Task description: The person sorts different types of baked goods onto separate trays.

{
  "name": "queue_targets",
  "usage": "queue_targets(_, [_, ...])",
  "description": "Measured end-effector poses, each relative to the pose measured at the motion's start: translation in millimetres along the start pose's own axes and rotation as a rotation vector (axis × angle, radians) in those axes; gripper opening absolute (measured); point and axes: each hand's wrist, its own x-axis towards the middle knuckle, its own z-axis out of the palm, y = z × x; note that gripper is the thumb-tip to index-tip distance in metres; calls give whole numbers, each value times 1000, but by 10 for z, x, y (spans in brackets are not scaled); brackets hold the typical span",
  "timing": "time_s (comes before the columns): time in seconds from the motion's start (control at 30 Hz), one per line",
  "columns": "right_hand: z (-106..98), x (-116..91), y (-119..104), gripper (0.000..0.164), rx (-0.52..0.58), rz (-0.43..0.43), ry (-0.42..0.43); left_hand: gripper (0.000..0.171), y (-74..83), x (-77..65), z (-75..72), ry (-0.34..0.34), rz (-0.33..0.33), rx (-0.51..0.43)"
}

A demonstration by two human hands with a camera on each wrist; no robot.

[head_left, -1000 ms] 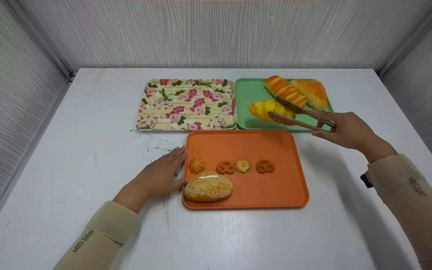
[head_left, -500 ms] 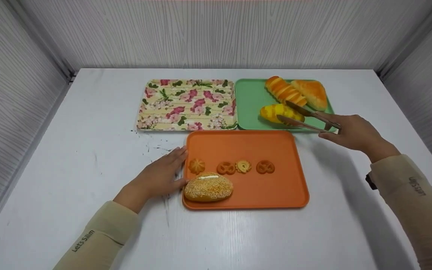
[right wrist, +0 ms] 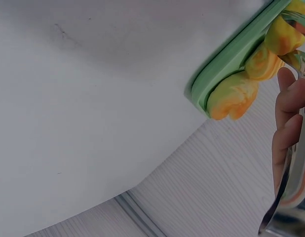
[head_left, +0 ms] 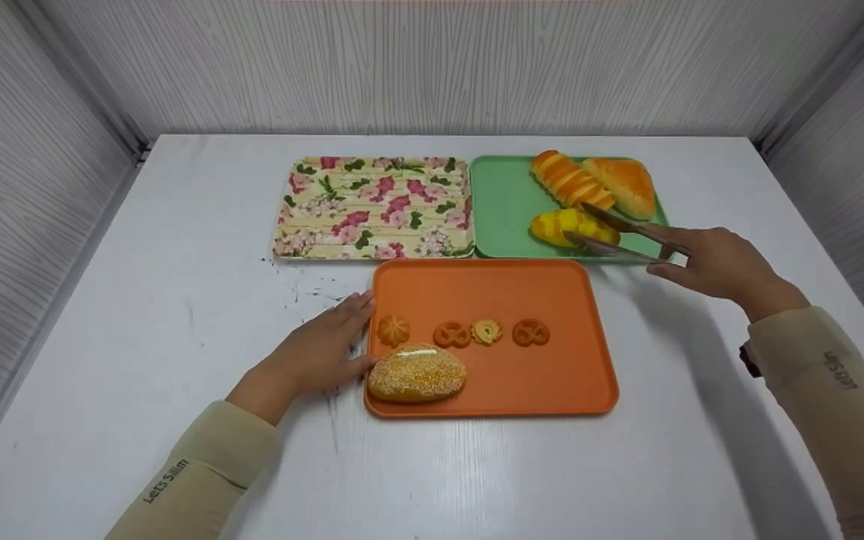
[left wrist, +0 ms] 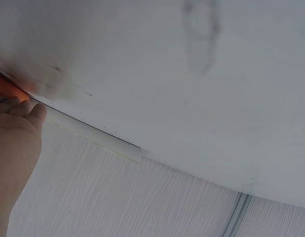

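Note:
My right hand (head_left: 728, 262) grips a pair of metal tongs (head_left: 616, 249), whose two arms reach over the right part of the green tray (head_left: 499, 234). Between the tong ends is a yellow bread roll (head_left: 552, 227); whether it touches the tray cannot be told. Behind it lie a striped orange loaf (head_left: 568, 180) and a triangular bread (head_left: 627, 184). My left hand (head_left: 316, 349) rests at the left edge of the orange tray (head_left: 537, 386), its fingers extended, thumb near a sesame bun (head_left: 417, 375). In the right wrist view, curled fingers (right wrist: 289, 106) hold the tongs.
On the orange tray, several small biscuits, including a pretzel-shaped one (head_left: 531, 332), lie in a row. A flowered tray (head_left: 376, 210) stands left of the green one. The white table (head_left: 177, 300) is bounded by a wood-grain back wall (head_left: 432, 67) and side walls.
The right hand has moved to the right with the tongs, and the yellow bread roll has shifted right on or over the green tray. The left hand has stayed put.

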Motion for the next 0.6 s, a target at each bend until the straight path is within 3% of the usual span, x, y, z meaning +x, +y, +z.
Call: queue_targets(0.6, [-5, -28, 87, 63, 46, 12, -18, 77, 14, -7, -25, -16, -3, 13])
